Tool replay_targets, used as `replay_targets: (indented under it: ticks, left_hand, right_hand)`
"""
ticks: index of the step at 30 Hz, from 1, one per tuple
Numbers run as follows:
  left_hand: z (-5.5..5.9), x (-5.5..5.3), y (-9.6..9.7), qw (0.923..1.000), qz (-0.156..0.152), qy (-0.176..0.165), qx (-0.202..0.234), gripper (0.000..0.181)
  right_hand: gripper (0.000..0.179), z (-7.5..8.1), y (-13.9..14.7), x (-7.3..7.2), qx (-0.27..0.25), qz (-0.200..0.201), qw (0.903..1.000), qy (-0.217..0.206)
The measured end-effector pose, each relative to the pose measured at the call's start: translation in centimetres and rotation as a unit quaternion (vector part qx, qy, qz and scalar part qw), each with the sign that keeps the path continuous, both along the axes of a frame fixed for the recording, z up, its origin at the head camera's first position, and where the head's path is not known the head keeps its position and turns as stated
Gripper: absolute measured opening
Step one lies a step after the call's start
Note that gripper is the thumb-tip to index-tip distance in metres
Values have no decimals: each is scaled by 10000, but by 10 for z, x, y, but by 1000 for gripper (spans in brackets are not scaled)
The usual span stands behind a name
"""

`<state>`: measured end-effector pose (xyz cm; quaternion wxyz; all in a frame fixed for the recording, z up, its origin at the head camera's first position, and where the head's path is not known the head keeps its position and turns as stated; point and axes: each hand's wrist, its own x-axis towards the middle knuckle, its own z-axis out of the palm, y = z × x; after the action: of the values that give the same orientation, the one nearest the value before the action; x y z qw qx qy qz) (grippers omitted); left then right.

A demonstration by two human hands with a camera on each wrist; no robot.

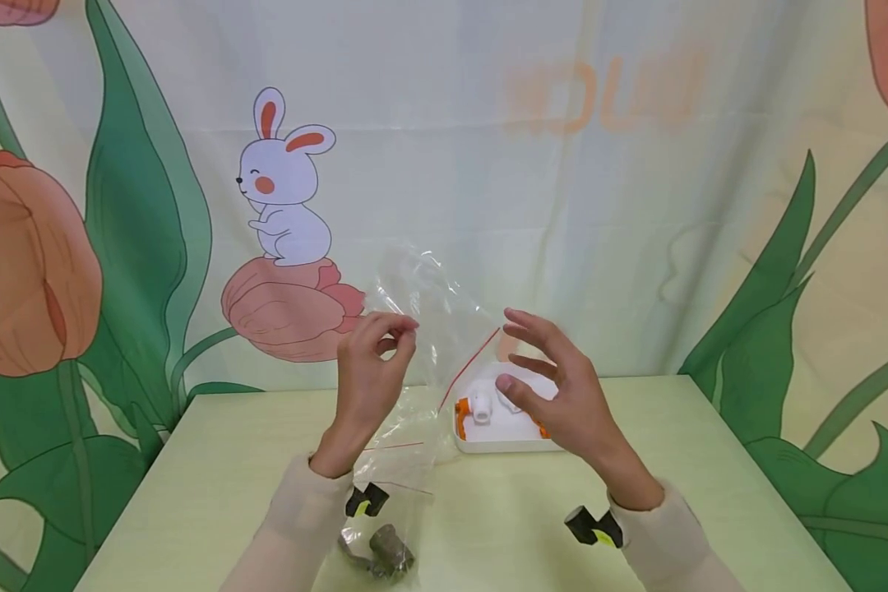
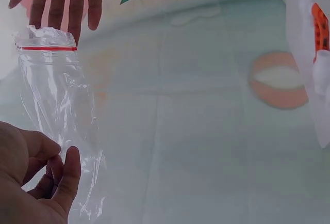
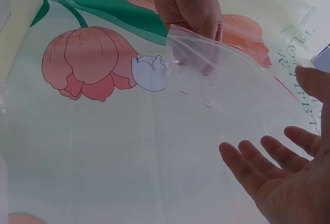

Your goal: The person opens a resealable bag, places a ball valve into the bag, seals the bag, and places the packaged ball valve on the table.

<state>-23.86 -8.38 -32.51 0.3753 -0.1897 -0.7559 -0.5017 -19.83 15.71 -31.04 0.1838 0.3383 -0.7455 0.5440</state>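
Head view, left hand [image 1: 373, 362]: thumb and fingertips pinch the film of a clear zip-seal bag [image 1: 444, 321], probably because so thin a plastic needs only a fingertip grip.
Right hand [image 1: 566, 395]: at 3 o'clock from the left, fingers spread, grasping nothing; near the red seal line [image 1: 470, 368], contact impossible to tell.
Zip-seal bag: in the air, reaching towards 2 o'clock from the pinch, likely lifted so both hands can get at it.
Red-lined film [image 1: 400, 467]: 6 o'clock from the left hand; its link to the held bag is unclear.
Gray cylindrical part [image 1: 392, 549]: also 6 o'clock, seemingly inside that film.
White tray [image 1: 506, 446]: 5 o'clock from the bag, its rim presumably corralling the white tubular fitting [image 1: 481, 407] and orange pieces [image 1: 462, 421].
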Motion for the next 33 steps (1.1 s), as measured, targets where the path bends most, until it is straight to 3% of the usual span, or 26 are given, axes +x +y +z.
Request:
replay_targets:
  ticks: [8,16,21,28,33]
  left_hand:
    - [-3,16,4,9979,-346,-279,472,12]
    - [-15,22,8,9945,-582,-589,646,12]
    - [-21,23,11,9909,-765,-803,763,11]
    - [-31,23,14,9892,-723,-1242,278,14]
    - [-33,26,14,9920,-450,-1178,55,18]
  right_hand:
    - [53,-8,-8,5,-176,-141,9997,-37]
    - [20,-14,-12,8,-111,-460,9989,-2]
    - [11,-15,-13,8,-179,-300,9992,197]
    - [12,-19,-14,6,-425,-69,9987,265]
    - [10,-21,-15,4,-558,-191,9980,204]
